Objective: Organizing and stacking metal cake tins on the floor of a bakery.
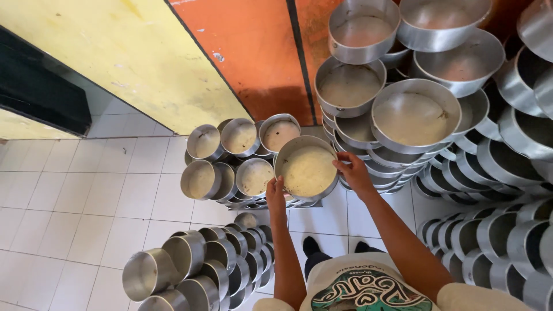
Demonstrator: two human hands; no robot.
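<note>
Both my hands hold one round shiny metal pan [307,170], its open side turned up towards me. My left hand [276,194] grips its lower left rim and my right hand [353,173] grips its right rim. The pan sits at the right end of a low stack of similar metal pans [239,161] near the wall. I cannot tell whether it rests on that stack or is lifted off it.
Tall stacks of metal pans [415,109] rise on the right, with more pans [495,242] lower right. Another pile of smaller pans [196,265] lies on the white tiled floor [75,196] at lower left. A yellow and orange wall [230,52] stands behind.
</note>
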